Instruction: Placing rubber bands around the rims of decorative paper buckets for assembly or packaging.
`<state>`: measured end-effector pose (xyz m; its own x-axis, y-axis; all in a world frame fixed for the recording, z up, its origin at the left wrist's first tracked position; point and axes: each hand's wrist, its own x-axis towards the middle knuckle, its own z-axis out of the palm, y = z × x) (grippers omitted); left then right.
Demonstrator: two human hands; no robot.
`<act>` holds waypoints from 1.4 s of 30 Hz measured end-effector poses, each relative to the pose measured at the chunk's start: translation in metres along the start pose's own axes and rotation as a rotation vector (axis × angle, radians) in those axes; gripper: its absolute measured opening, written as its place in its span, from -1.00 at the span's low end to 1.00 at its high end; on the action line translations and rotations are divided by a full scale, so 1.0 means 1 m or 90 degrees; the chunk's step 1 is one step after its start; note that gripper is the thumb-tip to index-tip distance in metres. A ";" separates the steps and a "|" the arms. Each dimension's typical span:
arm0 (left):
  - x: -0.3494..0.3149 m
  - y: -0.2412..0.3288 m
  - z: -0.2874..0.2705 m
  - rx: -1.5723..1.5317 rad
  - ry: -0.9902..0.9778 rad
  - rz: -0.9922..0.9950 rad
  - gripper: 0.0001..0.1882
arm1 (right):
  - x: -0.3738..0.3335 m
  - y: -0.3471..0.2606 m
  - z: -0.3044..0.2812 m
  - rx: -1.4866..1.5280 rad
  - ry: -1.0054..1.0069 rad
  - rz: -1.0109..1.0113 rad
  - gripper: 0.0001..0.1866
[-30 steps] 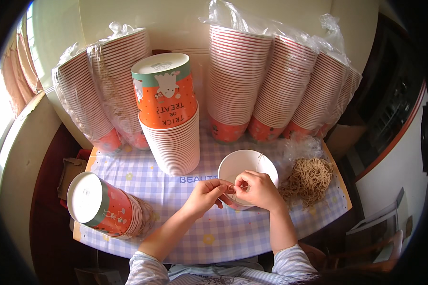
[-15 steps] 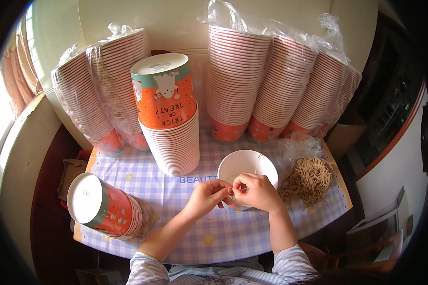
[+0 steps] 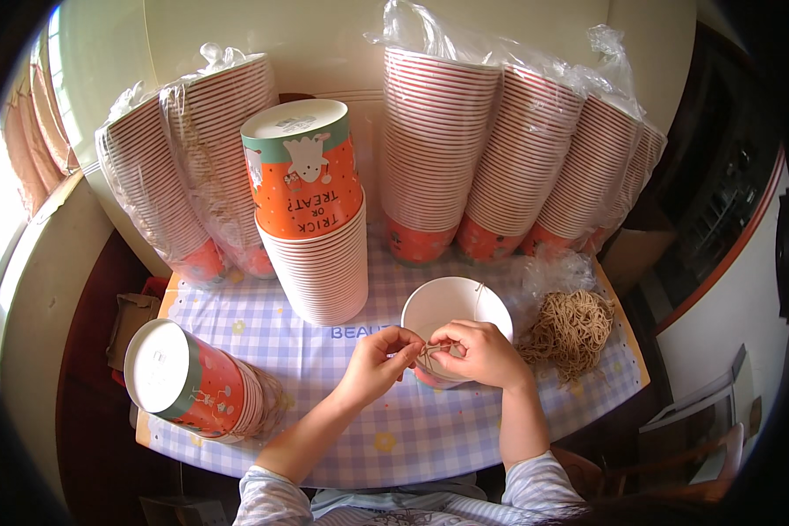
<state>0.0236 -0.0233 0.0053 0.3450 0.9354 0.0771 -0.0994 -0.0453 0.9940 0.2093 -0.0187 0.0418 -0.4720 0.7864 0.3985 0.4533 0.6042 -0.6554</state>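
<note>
A paper bucket [image 3: 451, 302] with a white inside stands upright in front of me, its mouth facing up. One end of a thin tan cord [image 3: 430, 353] is at its near rim, between my two hands. My left hand [image 3: 379, 361] pinches the cord with thumb and forefinger at the left of that rim. Opposite it, my right hand [image 3: 482, 354] is closed on the cord too, its fingers bent over the near right rim. Cord also hangs at the bucket's far rim. Just right of the bucket lies a tangled pile of tan cords [image 3: 577, 331].
Behind stand tall bagged stacks of buckets, right [image 3: 438, 149] and left [image 3: 223, 149]. An upside-down orange and green stack [image 3: 316, 272] rises between them. Another stack [image 3: 223, 390] with cords round its rims sits front left. A checked cloth [image 3: 324, 438] covers the table.
My right hand has moved slightly right, away from the left fingertips, and cord now shows between them. The left hand and the bucket have barely moved.
</note>
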 end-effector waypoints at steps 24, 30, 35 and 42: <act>-0.001 -0.003 0.001 0.014 0.027 0.106 -0.90 | 0.003 -0.003 0.002 0.073 -0.014 -0.033 -0.89; -0.003 0.002 0.004 -0.002 0.032 0.060 -0.89 | 0.000 0.005 0.005 0.181 0.000 0.078 -0.95; -0.002 -0.004 0.004 0.083 0.036 0.086 -0.85 | 0.001 0.010 -0.001 0.255 -0.054 0.104 -0.94; -0.004 0.001 0.013 0.173 -0.032 0.001 -0.80 | -0.001 0.015 -0.005 0.321 -0.089 0.111 -0.92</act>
<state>0.0340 -0.0319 0.0074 0.3915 0.9171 0.0754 0.1518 -0.1452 0.9777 0.2207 -0.0098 0.0346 -0.5334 0.8242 0.1901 0.1318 0.3030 -0.9438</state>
